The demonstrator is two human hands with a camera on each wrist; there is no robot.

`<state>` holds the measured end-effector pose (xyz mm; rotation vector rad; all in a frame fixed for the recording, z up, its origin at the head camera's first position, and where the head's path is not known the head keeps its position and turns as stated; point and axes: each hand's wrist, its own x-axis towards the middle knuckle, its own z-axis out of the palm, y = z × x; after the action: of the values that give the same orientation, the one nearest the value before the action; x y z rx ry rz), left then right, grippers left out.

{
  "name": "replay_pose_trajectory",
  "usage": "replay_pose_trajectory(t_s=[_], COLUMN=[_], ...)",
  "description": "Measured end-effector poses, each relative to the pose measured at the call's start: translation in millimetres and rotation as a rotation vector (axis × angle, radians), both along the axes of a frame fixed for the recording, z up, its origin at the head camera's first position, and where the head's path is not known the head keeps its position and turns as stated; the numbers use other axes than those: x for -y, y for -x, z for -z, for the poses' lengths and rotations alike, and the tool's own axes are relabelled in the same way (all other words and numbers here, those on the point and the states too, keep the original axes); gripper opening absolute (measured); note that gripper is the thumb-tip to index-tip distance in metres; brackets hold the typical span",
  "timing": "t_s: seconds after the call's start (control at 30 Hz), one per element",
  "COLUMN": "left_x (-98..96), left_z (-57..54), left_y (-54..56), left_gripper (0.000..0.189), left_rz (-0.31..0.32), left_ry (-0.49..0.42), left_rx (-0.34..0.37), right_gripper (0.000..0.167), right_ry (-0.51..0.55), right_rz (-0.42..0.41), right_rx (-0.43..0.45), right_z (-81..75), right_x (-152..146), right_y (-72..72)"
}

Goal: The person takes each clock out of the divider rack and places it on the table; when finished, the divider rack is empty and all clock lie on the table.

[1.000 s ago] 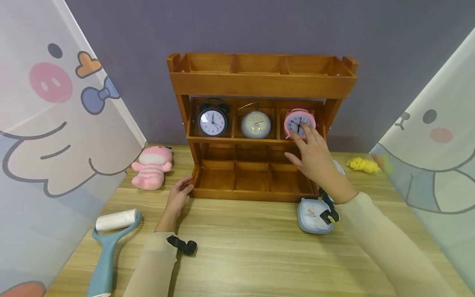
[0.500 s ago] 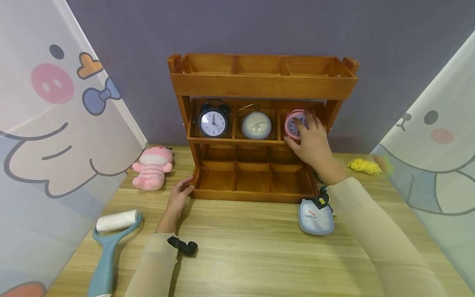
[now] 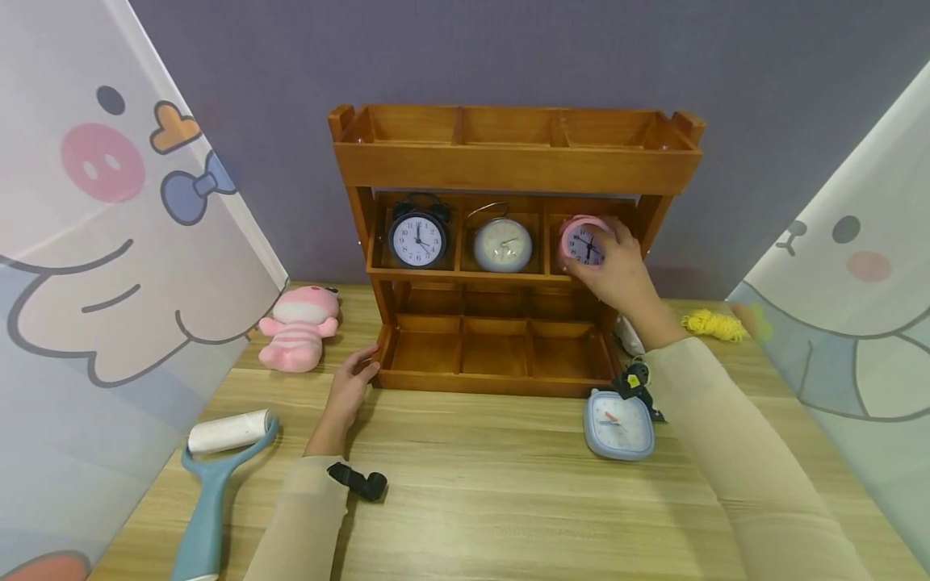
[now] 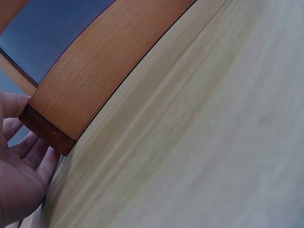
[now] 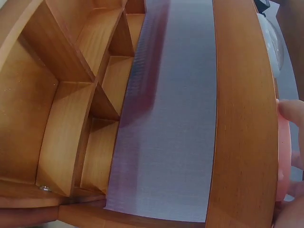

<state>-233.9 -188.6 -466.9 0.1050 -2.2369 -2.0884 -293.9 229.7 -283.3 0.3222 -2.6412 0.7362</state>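
My right hand (image 3: 623, 270) grips a pink alarm clock (image 3: 579, 240), thumb at its lower edge and fingers over its right side. The clock stands in the right compartment of the middle tier of a brown wooden shelf (image 3: 508, 169). In the right wrist view its pink rim (image 5: 283, 156) shows beside the tier's front board. My left hand (image 3: 350, 389) holds the shelf's lower left corner, thumb above and fingers around the end (image 4: 47, 130). A black twin-bell alarm clock (image 3: 417, 240) and a pale round clock (image 3: 503, 245) occupy the left and middle compartments.
A light blue square clock (image 3: 619, 428) lies on the table by the shelf's right front corner. Yellow cord (image 3: 714, 324) lies farther right, and a white object (image 3: 628, 336) is partly hidden behind my right wrist. At left are a pink plush toy (image 3: 298, 327) and a lint roller (image 3: 205, 516).
My right hand has gone from fingertips on the pink clock's face to a grip around its right side. The clock has turned slightly. The left hand stays at the shelf corner.
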Motion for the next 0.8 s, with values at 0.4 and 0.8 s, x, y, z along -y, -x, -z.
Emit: replay_pose_trajectory(t_s=[0.4, 0.8], left_x=[-1.7, 0.5], left_z=[2.0, -0.6], left_y=[-1.1, 0.0], left_gripper=[0.04, 0.041], left_rz=[-0.001, 0.022], left_ry=[0.003, -0.006], left_rx=[0.001, 0.005], right_gripper=[0.073, 0.074], right_ry=[0.151, 0.218], right_rz=[0.068, 0.05], right_rx=[0.005, -0.075], right_z=[2.4, -4.7], right_x=[1.8, 0.1], right_y=[0.5, -7.6])
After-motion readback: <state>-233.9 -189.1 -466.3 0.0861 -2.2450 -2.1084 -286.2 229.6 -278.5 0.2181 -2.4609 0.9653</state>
